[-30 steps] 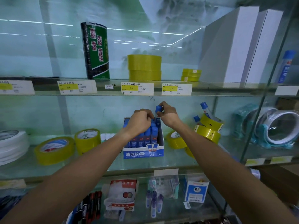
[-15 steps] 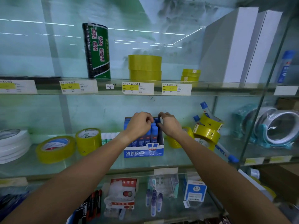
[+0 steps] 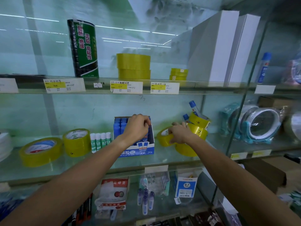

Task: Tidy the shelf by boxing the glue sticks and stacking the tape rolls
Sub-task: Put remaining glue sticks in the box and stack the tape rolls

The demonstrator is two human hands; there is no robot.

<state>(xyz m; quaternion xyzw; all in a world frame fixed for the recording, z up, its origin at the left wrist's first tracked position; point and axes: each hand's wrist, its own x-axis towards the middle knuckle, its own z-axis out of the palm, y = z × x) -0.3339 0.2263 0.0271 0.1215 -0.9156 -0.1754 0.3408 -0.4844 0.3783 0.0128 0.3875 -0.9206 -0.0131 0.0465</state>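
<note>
On the middle glass shelf point(image 3: 146, 162) stands a small blue-and-white cardboard glue box point(image 3: 138, 150), open at the top, packed with upright glue sticks point(image 3: 119, 126) whose rounded blue caps line up in neat rows. The left hand point(image 3: 136, 128) rests over the box's right half, fingers curled down among the caps; whether its grip is clamped on a stick I cannot tell, since the knuckles hide the fingertips.

Just to the right, the right hand point(image 3: 179, 134) has its fingers and thumb wrapped round the rim of a glossy yellow tape roll point(image 3: 164, 138) that sits tilted, its white cardboard core partly showing. That roll leans against a loose heap of similar yellow tape rolls point(image 3: 197, 126), translucent and shiny, piled crookedly rather than stacked. Two more blue-capped glue sticks point(image 3: 193, 106) poke up slantwise from that heap.

Left of the box, four short green-and-white tubes point(image 3: 100, 141) stand side by side, touching. Further left are two fat yellow tape rolls point(image 3: 76, 142), one upright-stacked and tall, the other point(image 3: 40, 150) broader and lying flat with a blue-and-white printed core.

On the shelf above, two wide yellow rolls point(image 3: 133, 66) sit stacked squarely beside a dark green wrapped package point(image 3: 83, 48).
</note>
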